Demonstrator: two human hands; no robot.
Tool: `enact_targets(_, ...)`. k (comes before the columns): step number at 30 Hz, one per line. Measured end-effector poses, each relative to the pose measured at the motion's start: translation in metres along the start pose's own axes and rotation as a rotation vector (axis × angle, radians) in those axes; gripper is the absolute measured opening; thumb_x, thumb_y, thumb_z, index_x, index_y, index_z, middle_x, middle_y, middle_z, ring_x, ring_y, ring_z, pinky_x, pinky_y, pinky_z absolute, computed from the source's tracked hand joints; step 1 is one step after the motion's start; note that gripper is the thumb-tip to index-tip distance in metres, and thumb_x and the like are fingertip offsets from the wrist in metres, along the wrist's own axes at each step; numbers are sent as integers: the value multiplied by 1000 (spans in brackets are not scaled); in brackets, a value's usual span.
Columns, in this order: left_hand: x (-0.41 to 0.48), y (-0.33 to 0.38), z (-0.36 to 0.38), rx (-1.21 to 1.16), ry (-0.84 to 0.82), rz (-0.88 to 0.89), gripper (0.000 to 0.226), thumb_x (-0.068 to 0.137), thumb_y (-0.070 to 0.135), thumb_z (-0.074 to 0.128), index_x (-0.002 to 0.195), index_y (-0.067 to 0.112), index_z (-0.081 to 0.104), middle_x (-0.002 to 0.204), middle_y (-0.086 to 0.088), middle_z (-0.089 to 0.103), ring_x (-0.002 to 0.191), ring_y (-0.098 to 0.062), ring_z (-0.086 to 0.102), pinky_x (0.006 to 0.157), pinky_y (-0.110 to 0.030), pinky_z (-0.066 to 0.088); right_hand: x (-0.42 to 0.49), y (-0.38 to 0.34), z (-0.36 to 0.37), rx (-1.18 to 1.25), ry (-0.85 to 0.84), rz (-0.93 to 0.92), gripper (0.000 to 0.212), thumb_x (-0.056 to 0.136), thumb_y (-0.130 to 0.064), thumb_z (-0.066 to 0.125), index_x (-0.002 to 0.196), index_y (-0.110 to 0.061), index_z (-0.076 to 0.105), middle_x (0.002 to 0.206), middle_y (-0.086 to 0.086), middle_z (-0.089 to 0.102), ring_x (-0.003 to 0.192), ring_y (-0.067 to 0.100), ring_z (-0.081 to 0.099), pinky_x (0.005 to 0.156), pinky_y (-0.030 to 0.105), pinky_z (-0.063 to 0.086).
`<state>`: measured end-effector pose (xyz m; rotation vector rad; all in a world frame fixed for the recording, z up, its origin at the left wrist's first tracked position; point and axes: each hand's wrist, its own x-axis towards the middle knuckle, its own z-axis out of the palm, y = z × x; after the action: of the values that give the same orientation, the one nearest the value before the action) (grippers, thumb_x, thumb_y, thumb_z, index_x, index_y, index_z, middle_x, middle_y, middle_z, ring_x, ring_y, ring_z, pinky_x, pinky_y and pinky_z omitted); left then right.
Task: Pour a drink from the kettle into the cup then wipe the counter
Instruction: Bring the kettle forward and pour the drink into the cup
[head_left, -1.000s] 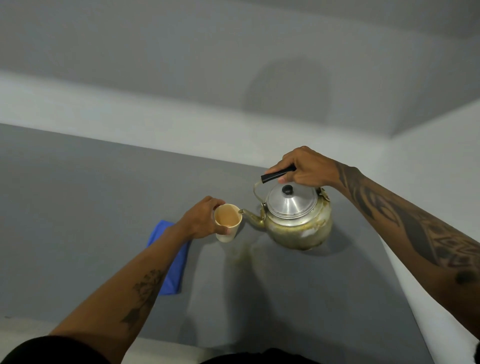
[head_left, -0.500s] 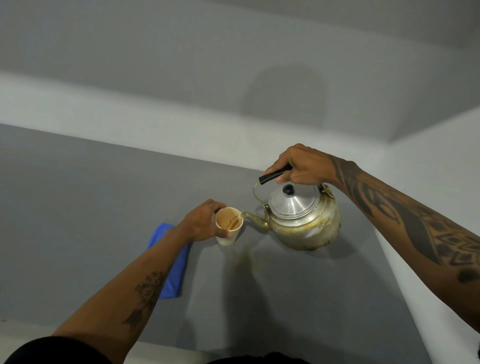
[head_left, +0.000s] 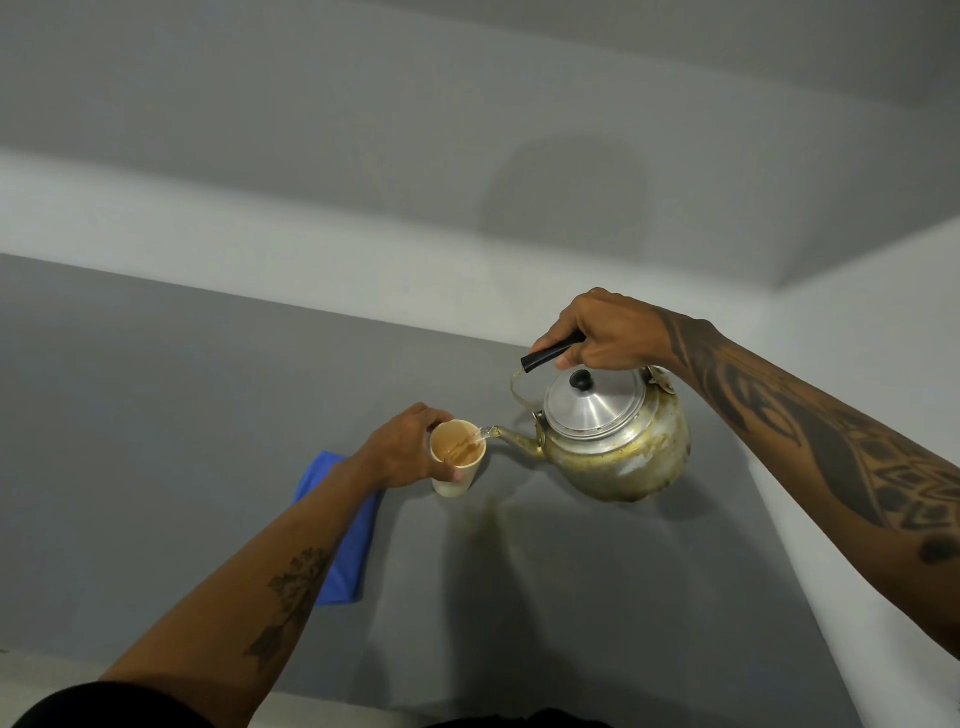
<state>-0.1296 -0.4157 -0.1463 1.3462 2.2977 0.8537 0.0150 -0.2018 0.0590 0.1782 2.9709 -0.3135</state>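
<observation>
Tipped further since a second ago, the kettle (head_left: 618, 441) now streams drink into the cup (head_left: 457, 457).
Right hand (head_left: 602, 338) fingers grip its black handle, holding it above the worktop (head_left: 156, 415); left hand (head_left: 402, 452) fingers wrap the cup. Blue cloth (head_left: 343, 545) lies under the left forearm, a brownish spill (head_left: 488, 519) beside the cup.

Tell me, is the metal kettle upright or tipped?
Tipped: the metal kettle leans spout-down toward the small cream cup, and a thin stream runs into it.

bare counter (head_left: 156, 415) left of blue cloth (head_left: 343, 545)
</observation>
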Motion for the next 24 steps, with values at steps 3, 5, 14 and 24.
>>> enact_targets(3,1,0,0,-2,-8,7,73,60,47,85,123,26,52,120,4,55,104,-12,53,88,-29,46,1,0,-2,-20,-8,2,32,84,-17,68,113,-31,69,93,-1,76,74,26,64,67,39,52)
enact_targets(5,1,0,-1,3,-10,7,73,61,48,84,123,26,52,120,4,55,103,-11,52,88,-29,46,3,0,-3,-27,-12,4,33,84,-18,69,113,-32,68,95,-1,76,75,27,65,69,42,54)
enact_targets(14,1,-1,-1,4,-25,-6,77,59,51,84,124,27,51,121,5,54,107,-14,54,91,-34,49,7,0,-2,-51,-18,0,32,83,-20,70,113,-32,69,90,0,76,66,24,60,62,38,50)
enact_targets(24,1,0,-2,10,-26,-6,75,60,50,84,124,27,52,121,5,55,105,-13,53,88,-30,48,9,-2,-5,-60,-26,-1,32,83,-19,69,112,-33,69,91,0,76,62,18,58,58,29,45)
